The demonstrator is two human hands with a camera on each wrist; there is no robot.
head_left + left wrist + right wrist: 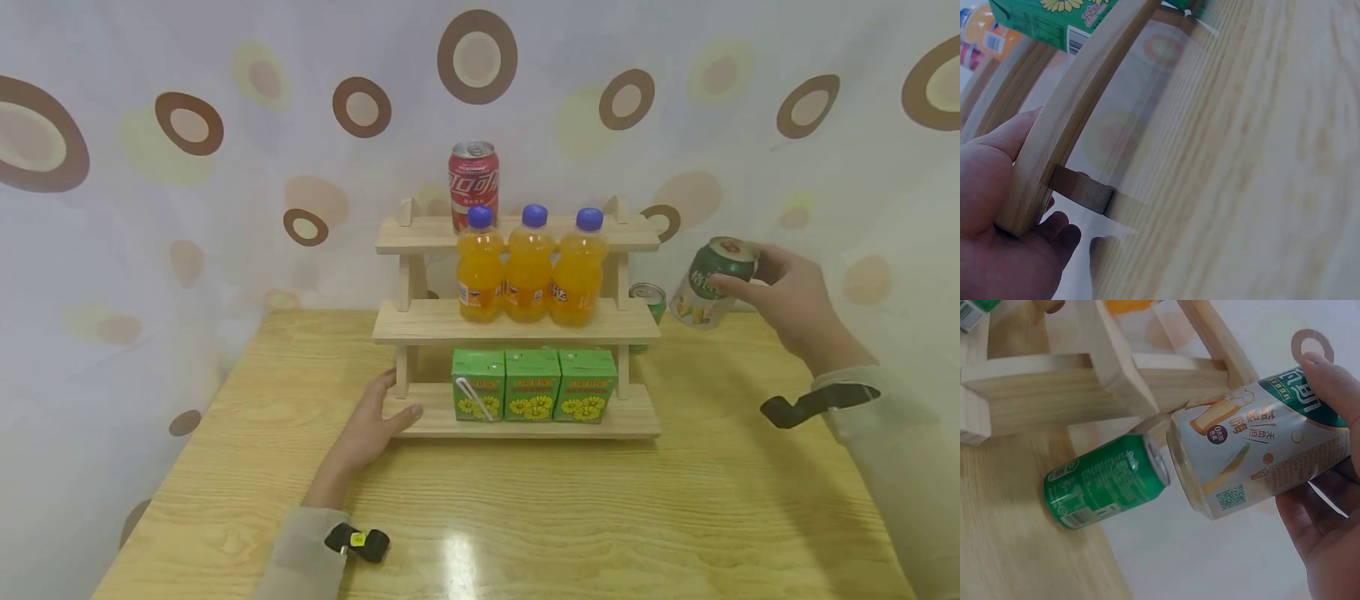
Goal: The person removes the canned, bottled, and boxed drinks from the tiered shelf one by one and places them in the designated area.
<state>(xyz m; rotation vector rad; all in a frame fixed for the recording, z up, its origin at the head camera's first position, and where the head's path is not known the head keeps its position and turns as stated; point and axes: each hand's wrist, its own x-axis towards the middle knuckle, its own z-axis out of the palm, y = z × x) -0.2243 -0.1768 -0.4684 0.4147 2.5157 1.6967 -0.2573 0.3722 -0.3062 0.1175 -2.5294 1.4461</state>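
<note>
My left hand [372, 425] grips the left end of the bottom board of a three-tier wooden shelf [517, 323]; in the left wrist view the thumb lies over the board and the fingers curl beneath it. To the right of the shelf, my right hand [795, 304] holds a green-and-white can [712, 283] up in the air, tilted, thumb on its near side. Behind the shelf's right end stands a green can [1107, 481] on the table, partly hidden in the head view. A red cola can [475, 183] stands on the top tier.
Three orange soda bottles [531, 271] with blue caps stand on the middle tier. On the bottom tier sit three green drink cartons [532, 387], the left one with a straw. The wooden table [600, 517] meets a patterned wall covering [225, 50] at the back.
</note>
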